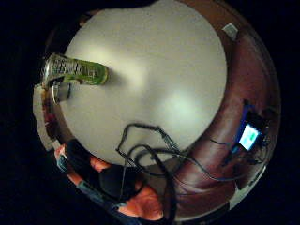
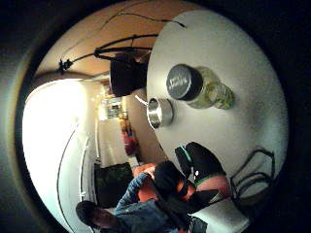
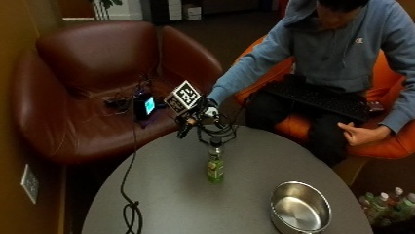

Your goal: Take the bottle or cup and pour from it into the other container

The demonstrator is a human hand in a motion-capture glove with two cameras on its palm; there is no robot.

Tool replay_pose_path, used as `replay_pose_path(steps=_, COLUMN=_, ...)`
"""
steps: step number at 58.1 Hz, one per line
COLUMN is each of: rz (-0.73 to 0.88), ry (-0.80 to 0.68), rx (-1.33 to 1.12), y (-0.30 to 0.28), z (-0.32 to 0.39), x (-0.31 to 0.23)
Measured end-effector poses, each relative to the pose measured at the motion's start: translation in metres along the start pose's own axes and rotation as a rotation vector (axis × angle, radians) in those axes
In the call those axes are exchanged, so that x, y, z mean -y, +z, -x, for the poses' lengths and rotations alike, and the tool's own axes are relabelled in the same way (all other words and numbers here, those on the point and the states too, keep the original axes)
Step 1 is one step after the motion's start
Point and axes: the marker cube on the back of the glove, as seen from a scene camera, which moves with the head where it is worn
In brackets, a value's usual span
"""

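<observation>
Outside view: bottle [image 3: 215, 168] below hand [image 3: 202, 117].

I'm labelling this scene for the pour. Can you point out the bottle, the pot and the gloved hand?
bottle [image 3: 215, 170]: outside view, on its green label.
pot [image 3: 301, 212]: outside view, on its inner wall.
gloved hand [image 3: 205, 113]: outside view, on the fingers above the bottle's cap.

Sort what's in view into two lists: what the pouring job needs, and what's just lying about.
For the job:
- green bottle, upright on the round table
- steel pot, near the table's edge
- gloved right hand, above the bottle

Lying about:
- brown armchair
- small lit device on its seat
- bottles on the floor
</observation>
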Motion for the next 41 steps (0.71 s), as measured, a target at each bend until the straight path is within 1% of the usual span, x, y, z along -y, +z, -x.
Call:
replay_pose_path(steps=5, rz=0.004, ry=-0.005, rx=0.102, y=0.01, z=-0.011, x=0.005)
replay_pose_path(steps=10, rz=-0.001, ry=-0.038, rx=0.311, y=0.025, z=-0.007, x=0.017)
replay_pose_path(steps=12, rz=0.005, ry=-0.054, rx=0.359, y=0.03, z=-0.005, x=0.022)
replay_pose_path(steps=19, rz=0.073, ry=-0.053, rx=0.384, y=0.053, z=-0.015, x=0.025)
replay_pose_path(steps=30, rz=0.134, ry=-0.078, rx=0.443, y=0.082, z=-0.004, x=0.045)
replay_pose_path(steps=37, rz=0.116, ry=-0.12, rx=0.491, y=0.088, z=0.022, x=0.066)
replay_pose_path(steps=41, rz=0.068, ry=-0.107, rx=0.568, y=0.088, z=0.043, x=0.08)
